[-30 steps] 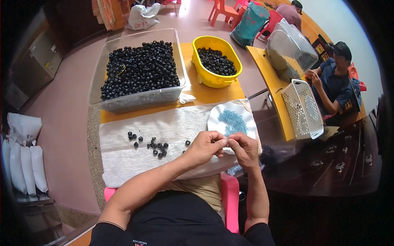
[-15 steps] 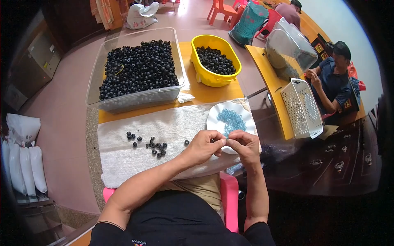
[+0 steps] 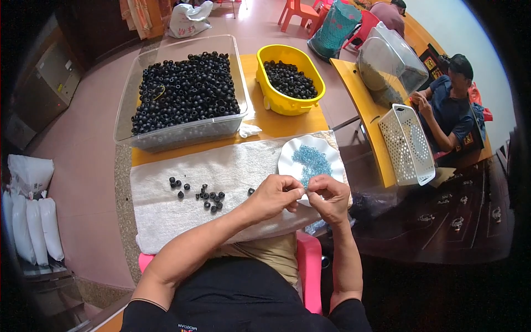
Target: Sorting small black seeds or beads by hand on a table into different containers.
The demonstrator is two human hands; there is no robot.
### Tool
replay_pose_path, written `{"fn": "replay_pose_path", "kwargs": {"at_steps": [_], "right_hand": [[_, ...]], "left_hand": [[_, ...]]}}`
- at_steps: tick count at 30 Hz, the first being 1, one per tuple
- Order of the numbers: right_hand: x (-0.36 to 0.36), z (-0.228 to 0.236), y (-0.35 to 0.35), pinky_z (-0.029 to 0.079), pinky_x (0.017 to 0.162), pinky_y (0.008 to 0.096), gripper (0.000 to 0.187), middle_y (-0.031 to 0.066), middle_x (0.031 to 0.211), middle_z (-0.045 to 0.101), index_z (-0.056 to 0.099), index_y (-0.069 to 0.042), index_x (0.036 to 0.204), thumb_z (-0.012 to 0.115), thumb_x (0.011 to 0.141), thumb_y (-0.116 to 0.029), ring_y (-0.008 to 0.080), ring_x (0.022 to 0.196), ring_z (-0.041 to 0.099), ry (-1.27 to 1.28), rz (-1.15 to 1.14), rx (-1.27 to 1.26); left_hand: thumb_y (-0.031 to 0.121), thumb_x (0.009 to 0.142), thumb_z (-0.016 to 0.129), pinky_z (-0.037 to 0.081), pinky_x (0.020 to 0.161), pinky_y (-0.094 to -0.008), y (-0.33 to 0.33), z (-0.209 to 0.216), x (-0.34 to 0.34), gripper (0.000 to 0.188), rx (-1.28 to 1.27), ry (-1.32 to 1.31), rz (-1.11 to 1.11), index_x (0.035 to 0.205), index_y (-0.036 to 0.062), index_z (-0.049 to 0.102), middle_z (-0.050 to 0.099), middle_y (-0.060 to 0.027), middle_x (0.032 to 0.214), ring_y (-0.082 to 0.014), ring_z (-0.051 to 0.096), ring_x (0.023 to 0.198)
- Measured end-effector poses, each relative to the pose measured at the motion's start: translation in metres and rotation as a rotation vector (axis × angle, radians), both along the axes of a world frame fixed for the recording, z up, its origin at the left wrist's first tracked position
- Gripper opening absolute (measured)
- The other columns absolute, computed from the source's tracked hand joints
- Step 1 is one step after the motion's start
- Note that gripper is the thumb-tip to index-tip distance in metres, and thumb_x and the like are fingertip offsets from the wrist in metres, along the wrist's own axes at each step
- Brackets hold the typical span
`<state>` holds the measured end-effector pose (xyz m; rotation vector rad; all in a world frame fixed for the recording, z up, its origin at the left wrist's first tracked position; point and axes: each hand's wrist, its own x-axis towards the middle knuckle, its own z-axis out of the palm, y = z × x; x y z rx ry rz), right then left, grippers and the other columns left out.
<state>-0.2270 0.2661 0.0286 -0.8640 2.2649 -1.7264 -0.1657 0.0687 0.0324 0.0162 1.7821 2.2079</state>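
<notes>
My left hand [image 3: 276,193] and my right hand [image 3: 330,198] meet fingertip to fingertip over the near edge of a white scalloped plate [image 3: 286,160]. Both are closed in a pinch; whatever lies between the fingers is too small to make out. Small clear-blue pieces [image 3: 311,160] are heaped on the plate. A single black ring-shaped part [image 3: 251,191] rests on the cloth just left of my left hand. Farther left, several more black parts [image 3: 213,199] lie scattered on the pale towel [image 3: 166,216].
Behind the towel stand a large clear bin [image 3: 182,133] full of black parts and a yellow tub [image 3: 287,106] holding more. A crumpled white tissue [image 3: 249,130] lies between. At right, another table carries a white perforated basket [image 3: 406,146] and a tilted clear bin [image 3: 392,61]; a person [image 3: 451,108] sits there.
My hands stay pinched together at nearly the same spot over the plate. The whole view has shifted very slightly; nothing else has visibly moved.
</notes>
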Motion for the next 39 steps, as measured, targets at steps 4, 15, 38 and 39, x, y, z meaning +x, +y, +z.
{"fn": "replay_pose_path", "kwargs": {"at_steps": [4,15,38,39], "right_hand": [[0.0,-0.003,0.001,0.051,0.073,0.0251,0.009,0.0097,0.093,0.064,0.065,0.005,0.086,0.064,0.079,0.011,0.0135,0.084,0.061,0.036,0.015,-0.037],[-0.003,-0.007,0.001,0.05,0.073,0.0246,0.011,0.0088,0.089,0.065,0.065,0.005,0.086,0.065,0.077,0.011,0.0133,0.082,0.061,-0.023,0.056,-0.039],[0.01,0.006,-0.006,0.051,0.072,0.0348,0.009,0.0122,0.087,0.068,0.068,0.001,0.092,0.069,0.083,-0.002,0.0233,0.079,0.065,0.175,-0.026,0.107],[0.01,0.005,-0.006,0.052,0.071,0.0355,0.008,0.0127,0.087,0.068,0.068,0.002,0.091,0.069,0.083,-0.001,0.0246,0.079,0.065,0.169,-0.037,0.074]], "left_hand": [[0.018,0.097,0.062,0.055,0.065,-0.0266,0.001,-0.002,0.001,0.022,0.166,-0.093,0.012,0.103,-0.0035,0.064,0.064,-0.0037,0.082,-0.0097,0.061,0.07],[0.016,0.097,0.061,0.054,0.065,-0.0262,0.006,0.007,0.004,0.019,-0.189,0.102,0.076,0.103,-0.0024,0.064,0.065,-0.0036,0.083,-0.0099,0.062,0.07],[0.022,0.099,0.059,0.052,0.064,-0.0258,0.0,-0.002,0.0,0.024,0.076,0.005,-0.01,0.101,-0.0019,0.062,0.061,-0.0028,0.081,-0.0098,0.059,0.071],[0.022,0.099,0.059,0.052,0.064,-0.0258,0.001,-0.002,0.0,0.024,0.076,0.006,-0.011,0.101,-0.0019,0.062,0.061,-0.0028,0.081,-0.0098,0.059,0.071]]}}
